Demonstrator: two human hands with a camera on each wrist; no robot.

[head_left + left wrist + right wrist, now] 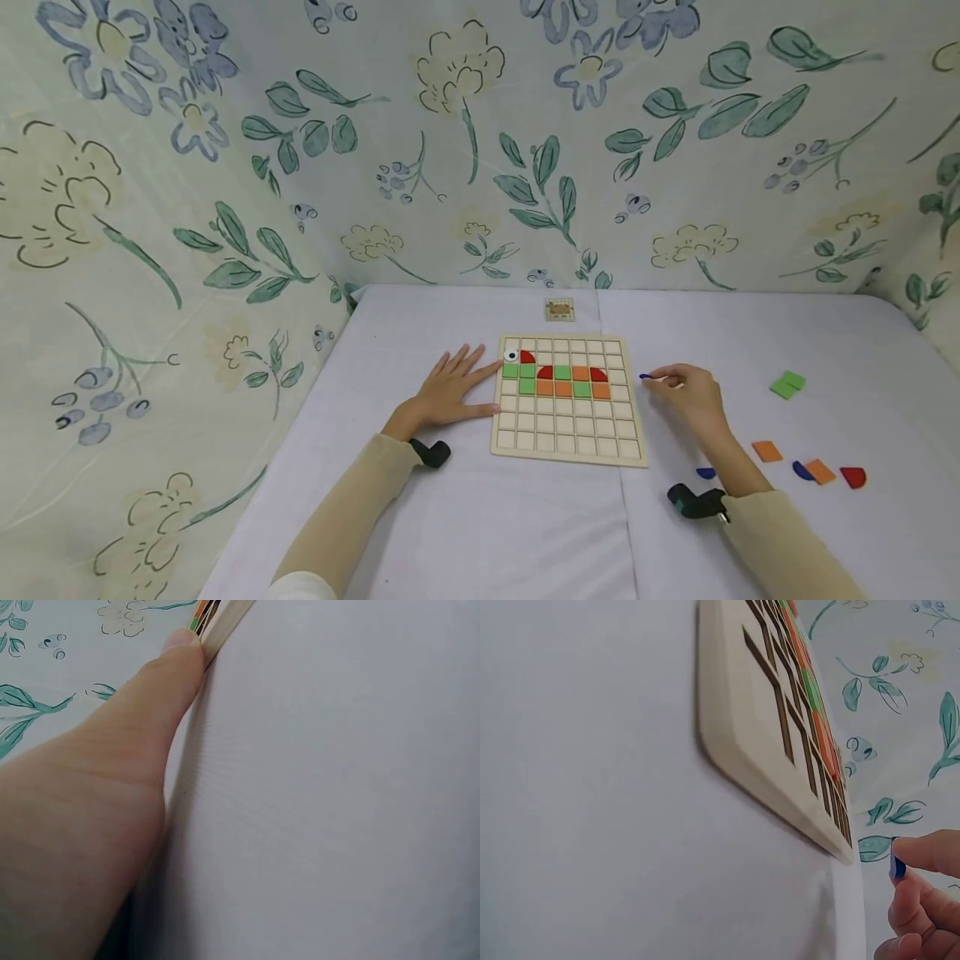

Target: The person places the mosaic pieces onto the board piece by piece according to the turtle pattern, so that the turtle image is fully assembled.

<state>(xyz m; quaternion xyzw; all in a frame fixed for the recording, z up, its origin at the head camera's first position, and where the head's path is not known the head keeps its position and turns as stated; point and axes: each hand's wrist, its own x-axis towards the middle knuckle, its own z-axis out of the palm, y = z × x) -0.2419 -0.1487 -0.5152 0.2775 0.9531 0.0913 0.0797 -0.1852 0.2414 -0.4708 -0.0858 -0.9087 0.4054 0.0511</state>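
A wooden grid board [567, 456] lies on the white cloth, with green, orange and red tiles in its upper rows and a white eye tile [512, 356] at top left. My left hand [450, 392] is spread flat at the board's left side, thumb and a fingertip against its edge. In the left wrist view the thumb [180, 656] meets the board's rim. Just off the board's right edge, my right hand [692, 398] pinches a small blue piece [898, 859] between thumb and index finger. The other fingers are curled beneath.
To the right lie two green squares [788, 384], orange squares [767, 452], a red rounded piece [853, 477] and a blue half-round piece [802, 471]. Another blue piece [706, 473] sits near the right wrist. Behind the board is a small pattern card [559, 310]. Floral cloth hangs around.
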